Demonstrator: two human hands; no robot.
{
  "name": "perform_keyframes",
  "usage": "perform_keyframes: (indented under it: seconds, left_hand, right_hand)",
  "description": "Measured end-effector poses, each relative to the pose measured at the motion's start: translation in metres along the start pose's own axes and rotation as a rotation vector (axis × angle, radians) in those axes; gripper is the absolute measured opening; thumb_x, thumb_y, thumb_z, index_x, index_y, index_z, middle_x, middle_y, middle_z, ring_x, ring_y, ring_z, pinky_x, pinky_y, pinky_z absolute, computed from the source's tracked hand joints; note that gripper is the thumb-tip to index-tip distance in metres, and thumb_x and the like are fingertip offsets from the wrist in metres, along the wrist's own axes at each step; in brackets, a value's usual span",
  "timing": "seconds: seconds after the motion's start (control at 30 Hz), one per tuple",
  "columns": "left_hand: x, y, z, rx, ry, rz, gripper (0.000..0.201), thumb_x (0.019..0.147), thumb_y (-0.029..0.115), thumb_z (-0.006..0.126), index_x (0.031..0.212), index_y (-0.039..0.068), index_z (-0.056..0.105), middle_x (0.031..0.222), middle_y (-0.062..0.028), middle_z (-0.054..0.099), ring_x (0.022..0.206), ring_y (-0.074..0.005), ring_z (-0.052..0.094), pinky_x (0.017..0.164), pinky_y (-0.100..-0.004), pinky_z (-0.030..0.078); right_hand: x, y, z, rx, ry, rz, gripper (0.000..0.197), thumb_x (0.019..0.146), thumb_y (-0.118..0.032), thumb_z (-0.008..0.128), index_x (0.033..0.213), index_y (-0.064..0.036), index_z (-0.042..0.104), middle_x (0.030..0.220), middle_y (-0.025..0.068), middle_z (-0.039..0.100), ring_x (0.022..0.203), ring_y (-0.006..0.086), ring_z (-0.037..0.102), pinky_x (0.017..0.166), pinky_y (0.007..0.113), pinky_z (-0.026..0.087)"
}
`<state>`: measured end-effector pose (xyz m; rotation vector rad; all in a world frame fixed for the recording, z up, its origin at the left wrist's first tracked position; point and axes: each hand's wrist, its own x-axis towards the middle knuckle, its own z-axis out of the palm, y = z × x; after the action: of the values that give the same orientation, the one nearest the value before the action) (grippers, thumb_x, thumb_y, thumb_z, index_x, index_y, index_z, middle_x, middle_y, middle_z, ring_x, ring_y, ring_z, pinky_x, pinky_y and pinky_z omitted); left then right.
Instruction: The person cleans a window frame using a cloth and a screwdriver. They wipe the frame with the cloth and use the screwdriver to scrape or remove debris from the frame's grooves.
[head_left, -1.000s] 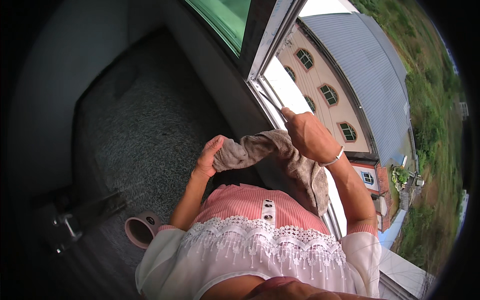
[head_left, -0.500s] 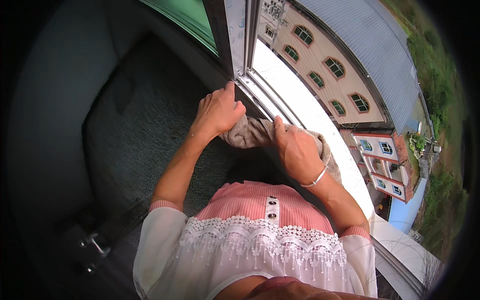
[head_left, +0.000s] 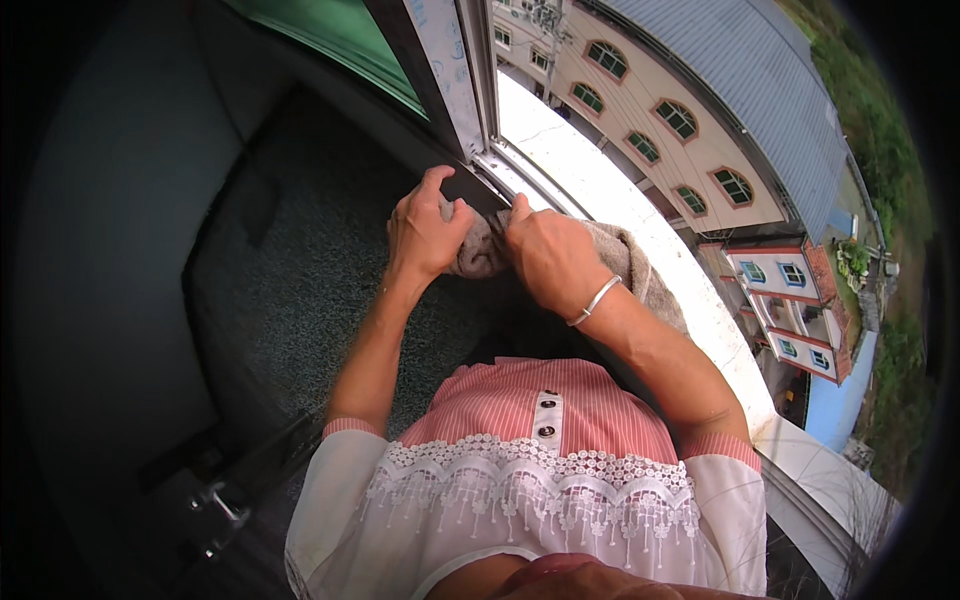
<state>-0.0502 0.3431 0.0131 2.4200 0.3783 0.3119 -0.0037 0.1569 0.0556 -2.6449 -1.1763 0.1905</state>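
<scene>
A greyish-brown cloth [head_left: 640, 268] stretches between my two hands beside the window track [head_left: 500, 172]. One bunched end sits in my left hand [head_left: 425, 230], whose fingers curl round it, with the forefinger raised near the frame's corner. My right hand [head_left: 553, 252], a pale bangle on its wrist, closes over the cloth's middle at the track's inner edge. From there the cloth trails right over the sill. Where the right fingertips press is hidden under the hand.
An upright window frame [head_left: 440, 75] with green glass [head_left: 330, 45] rises ahead of the hands. Outside, beyond a bright white ledge [head_left: 560, 145], stand buildings [head_left: 640, 120] far below. Dark textured flooring [head_left: 290, 270] lies to the left, near a metal fitting [head_left: 225, 505].
My right hand has slid left and slightly up along the track, closer to my left hand. The cloth between them has bunched shorter. The whole view has shifted a little.
</scene>
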Motion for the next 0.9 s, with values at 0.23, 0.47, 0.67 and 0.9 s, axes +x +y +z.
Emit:
perform_keyframes:
  seconds: [0.23,0.47,0.67,0.9]
  left_hand:
    - [-0.017,-0.007,0.001,-0.111,-0.003,-0.059,0.042,0.087,0.013,0.069,0.128,0.003,0.064,0.078,-0.0127,0.065,0.073,-0.0277,0.067,0.072,-0.0406,0.054]
    - [-0.04,-0.047,0.004,-0.408,-0.025,-0.235,0.037,0.088,0.01,0.066,0.125,0.002,0.067,0.078,-0.0061,0.065,0.073,-0.0157,0.062,0.072,-0.0324,0.051]
    - [-0.037,-0.035,0.01,-0.483,-0.133,-0.125,0.048,0.088,0.008,0.067,0.135,0.005,0.063,0.076,-0.0016,0.059,0.07,-0.0112,0.057,0.07,-0.0295,0.049]
    - [-0.035,-0.018,0.02,-0.409,-0.16,-0.093,0.048,0.088,0.005,0.066,0.135,0.006,0.063,0.079,-0.0007,0.06,0.075,-0.0094,0.057,0.075,-0.0271,0.05]
  right_hand:
    - [-0.002,0.009,0.003,0.026,0.145,-0.089,0.031,0.096,-0.006,0.053,0.12,0.0141,0.058,0.069,0.0198,0.067,0.064,0.0384,0.069,0.055,0.046,0.054]
    - [-0.046,0.032,-0.021,0.789,0.418,0.599,0.054,0.102,-0.005,0.052,0.155,-0.0031,0.038,0.07,0.0187,0.061,0.065,0.03,0.064,0.066,0.046,0.054]
    - [-0.068,0.051,-0.023,0.333,0.18,-0.046,0.04,0.096,-0.008,0.056,0.135,-0.0029,0.061,0.078,0.0209,0.067,0.076,0.0378,0.07,0.073,0.047,0.055]
    - [-0.024,0.032,-0.041,0.146,-0.091,0.0,0.02,0.095,-0.013,0.054,0.104,0.0022,0.063,0.077,0.0242,0.067,0.075,0.0438,0.068,0.068,0.052,0.054]
